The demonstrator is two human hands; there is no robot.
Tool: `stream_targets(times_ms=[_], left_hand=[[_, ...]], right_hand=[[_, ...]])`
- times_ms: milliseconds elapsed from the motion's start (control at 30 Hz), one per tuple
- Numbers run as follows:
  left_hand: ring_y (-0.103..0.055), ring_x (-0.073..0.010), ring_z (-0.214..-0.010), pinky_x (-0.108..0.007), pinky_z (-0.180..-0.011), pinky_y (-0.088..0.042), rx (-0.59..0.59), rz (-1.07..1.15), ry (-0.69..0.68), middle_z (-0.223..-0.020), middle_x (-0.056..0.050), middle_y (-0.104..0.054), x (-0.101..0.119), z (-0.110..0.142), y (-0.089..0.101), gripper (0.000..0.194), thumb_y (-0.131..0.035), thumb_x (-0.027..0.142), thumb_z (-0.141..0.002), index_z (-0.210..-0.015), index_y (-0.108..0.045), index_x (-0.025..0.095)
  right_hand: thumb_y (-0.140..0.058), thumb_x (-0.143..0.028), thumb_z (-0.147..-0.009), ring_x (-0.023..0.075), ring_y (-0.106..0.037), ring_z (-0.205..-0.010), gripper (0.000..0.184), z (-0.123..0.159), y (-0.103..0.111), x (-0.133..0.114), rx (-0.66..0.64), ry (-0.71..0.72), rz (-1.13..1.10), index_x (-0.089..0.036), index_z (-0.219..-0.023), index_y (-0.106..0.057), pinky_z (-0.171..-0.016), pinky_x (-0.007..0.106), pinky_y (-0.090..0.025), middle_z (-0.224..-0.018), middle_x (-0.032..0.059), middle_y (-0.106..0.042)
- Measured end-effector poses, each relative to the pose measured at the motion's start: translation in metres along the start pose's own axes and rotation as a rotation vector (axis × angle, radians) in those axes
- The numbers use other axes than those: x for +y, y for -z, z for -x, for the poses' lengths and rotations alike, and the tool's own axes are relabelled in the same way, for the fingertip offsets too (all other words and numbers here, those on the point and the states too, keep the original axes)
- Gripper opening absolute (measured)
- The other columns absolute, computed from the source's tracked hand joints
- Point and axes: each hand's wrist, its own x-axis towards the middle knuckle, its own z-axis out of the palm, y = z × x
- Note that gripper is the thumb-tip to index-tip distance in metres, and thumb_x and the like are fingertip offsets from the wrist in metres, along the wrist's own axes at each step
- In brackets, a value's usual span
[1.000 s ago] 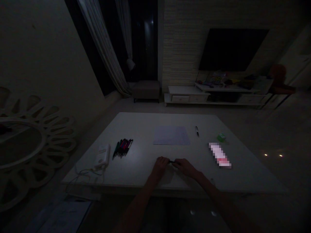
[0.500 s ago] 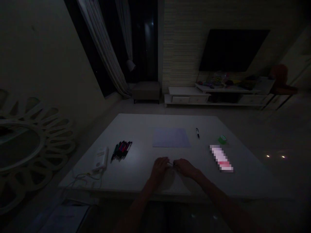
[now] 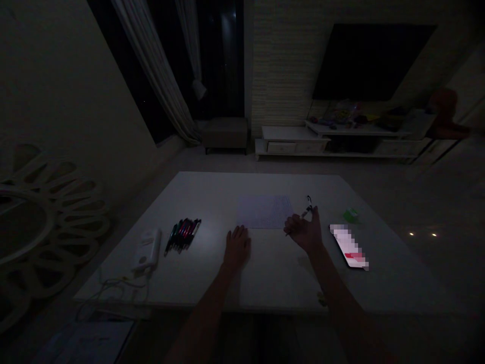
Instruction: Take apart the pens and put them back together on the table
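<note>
The room is dim. My left hand [image 3: 237, 246] lies flat on the white table [image 3: 212, 192], fingers stretched out, just in front of a sheet of paper [image 3: 265, 211]. Raised at the paper's right edge, my right hand [image 3: 303, 230] grips a pen [image 3: 304, 214]. Another dark pen [image 3: 309, 199] lies just beyond it on the table.
A bundle of coloured pens [image 3: 182, 233] lies at the left, with a white charger [image 3: 147, 248] and cable further left. A phone [image 3: 349, 246] and a small green thing [image 3: 352, 215] sit at the right. A TV stand [image 3: 341, 141] stands beyond the table.
My hands were together near the table's front on a small dark thing. They have parted: the left moved forward and lies flat, the right swung up to the right with a pen.
</note>
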Motion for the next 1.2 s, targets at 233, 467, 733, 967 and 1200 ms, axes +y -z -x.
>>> stream_targets(times_ms=[233, 467, 733, 967, 1200], left_hand=[[-0.034, -0.0227, -0.132, -0.049, -0.111, -0.021, -0.078, -0.040, 0.060, -0.140, -0.008, -0.045, 0.005, 0.000, 0.006, 0.041, -0.037, 0.030, -0.091, -0.129, -0.047, 0.020], [-0.034, -0.0228, -0.132, -0.049, -0.111, -0.022, -0.098, -0.050, 0.073, -0.141, -0.008, -0.044, 0.011, 0.000, 0.014, 0.042, -0.035, 0.031, -0.092, -0.130, -0.046, 0.019], [-0.034, -0.0234, -0.132, -0.049, -0.111, -0.021, -0.097, -0.056, 0.072, -0.140, -0.008, -0.045, 0.010, 0.000, 0.012, 0.042, -0.038, 0.031, -0.090, -0.130, -0.046, 0.018], [-0.034, -0.0231, -0.133, -0.049, -0.111, -0.022, -0.093, -0.049, 0.074, -0.140, -0.008, -0.044, 0.011, 0.000, 0.011, 0.042, -0.038, 0.031, -0.090, -0.130, -0.046, 0.019], [-0.034, -0.0238, -0.132, -0.051, -0.111, -0.022, -0.084, -0.031, 0.076, -0.141, -0.009, -0.044, 0.011, -0.001, 0.011, 0.043, -0.039, 0.030, -0.090, -0.130, -0.047, 0.018]], right_hand=[[-0.035, -0.071, -0.078, 0.0140, -0.029, -0.050, 0.056, -0.007, -0.009, -0.016, -0.119, -0.099, -0.465, -0.024, -0.051, -0.022, -0.051, 0.032, -0.032, -0.050, -0.0029, -0.028], [-0.045, -0.067, -0.076, 0.0136, -0.031, -0.049, 0.055, -0.010, -0.018, -0.019, -0.141, -0.116, -0.727, -0.022, -0.055, -0.021, -0.051, 0.031, -0.032, -0.050, -0.0042, -0.028], [-0.044, -0.067, -0.074, 0.0119, -0.028, -0.048, 0.050, -0.025, -0.018, -0.023, -0.073, -0.036, -0.660, -0.022, -0.057, -0.029, -0.049, 0.030, -0.030, -0.051, -0.0052, -0.028], [-0.038, -0.073, -0.075, 0.0117, -0.029, -0.045, 0.054, -0.040, -0.019, -0.021, -0.039, -0.009, -0.552, -0.023, -0.057, -0.034, -0.047, 0.030, -0.031, -0.048, -0.0055, -0.027], [-0.060, -0.053, -0.074, 0.0079, -0.029, -0.035, 0.044, -0.084, 0.003, 0.012, 0.102, 0.043, -0.248, -0.022, -0.052, -0.038, -0.040, 0.024, -0.030, -0.039, -0.0081, -0.029]])
